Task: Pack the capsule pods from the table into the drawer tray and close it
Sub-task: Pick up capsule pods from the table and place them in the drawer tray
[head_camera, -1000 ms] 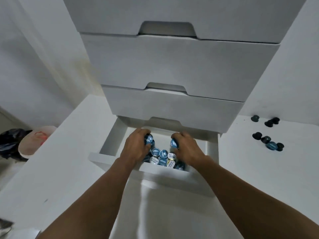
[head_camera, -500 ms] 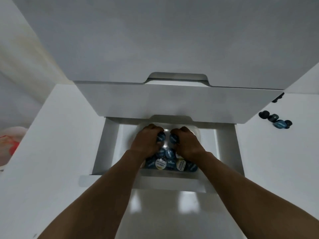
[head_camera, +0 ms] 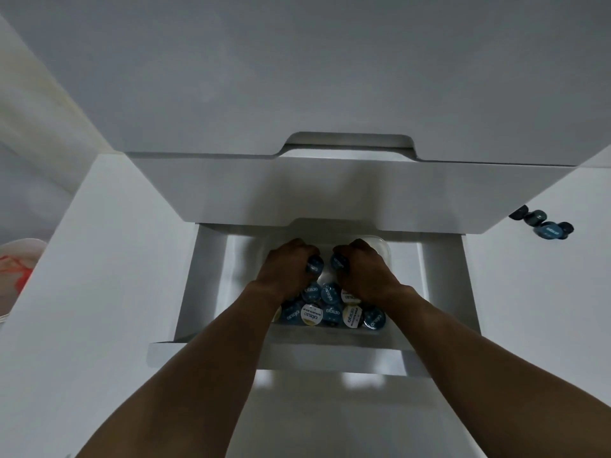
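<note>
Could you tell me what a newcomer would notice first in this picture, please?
Two hands meet in the open bottom drawer: the left hand and right hand each grip a blue pod over the tray of capsule pods. A few loose pods lie on the table at the right.

head view looks steeply down, close over drawer [head_camera: 330,358]
</note>
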### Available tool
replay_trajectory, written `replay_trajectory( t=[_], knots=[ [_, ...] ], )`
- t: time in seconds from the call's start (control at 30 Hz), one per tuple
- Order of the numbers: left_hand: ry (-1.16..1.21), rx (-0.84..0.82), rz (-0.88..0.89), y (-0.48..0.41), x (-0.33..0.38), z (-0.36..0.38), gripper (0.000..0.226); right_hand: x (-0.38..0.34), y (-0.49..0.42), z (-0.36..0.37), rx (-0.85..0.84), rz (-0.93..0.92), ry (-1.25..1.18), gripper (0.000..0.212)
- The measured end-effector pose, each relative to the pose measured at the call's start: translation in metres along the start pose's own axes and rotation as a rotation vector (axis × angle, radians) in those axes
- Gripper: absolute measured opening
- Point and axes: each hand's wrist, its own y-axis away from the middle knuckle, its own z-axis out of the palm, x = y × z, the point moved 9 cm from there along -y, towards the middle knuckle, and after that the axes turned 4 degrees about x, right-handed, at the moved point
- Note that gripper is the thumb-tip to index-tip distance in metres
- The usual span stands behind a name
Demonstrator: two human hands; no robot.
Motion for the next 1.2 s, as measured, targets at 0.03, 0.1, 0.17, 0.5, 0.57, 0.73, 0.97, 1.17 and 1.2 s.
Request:
replay_trajectory(
  t=[0.03, 0.1, 0.17, 0.5, 0.57, 0.73, 0.97, 1.17, 1.2],
  knots=[
    [0.004, -0.008, 0.001, 0.000, 0.000, 0.001, 0.038, 0.002, 0.000, 0.001, -0.006, 0.012, -0.005, 0.044],
    [0.012, -0.021, 0.006, -0.001, -0.002, 0.001, 0.038, 0.003, -0.002, 0.002, -0.013, 0.021, -0.011, 0.041],
    [0.016, -0.028, 0.004, -0.001, -0.005, 0.000, 0.037, 0.003, -0.002, 0.002, -0.024, 0.013, -0.004, 0.039],
    [0.005, -0.007, 0.021, -0.004, 0.001, -0.003, 0.031, 0.005, 0.005, -0.001, 0.016, 0.000, -0.036, 0.038],
    [-0.003, -0.008, 0.031, -0.004, 0.002, -0.004, 0.029, 0.006, 0.003, 0.000, 0.017, 0.016, -0.031, 0.038],
    [-0.040, -0.009, 0.051, -0.004, 0.004, -0.004, 0.029, 0.008, -0.002, 0.004, -0.029, 0.063, -0.022, 0.037],
    [-0.107, -0.041, 0.076, -0.004, 0.004, -0.001, 0.030, 0.003, 0.003, 0.006, -0.082, 0.008, 0.042, 0.034],
    [-0.151, -0.040, 0.091, -0.003, 0.006, 0.002, 0.033, -0.001, 0.008, 0.008, -0.068, -0.027, 0.083, 0.032],
    [-0.160, -0.038, 0.095, -0.003, 0.006, 0.003, 0.033, -0.001, 0.008, 0.009, -0.069, -0.031, 0.090, 0.031]
  ],
)
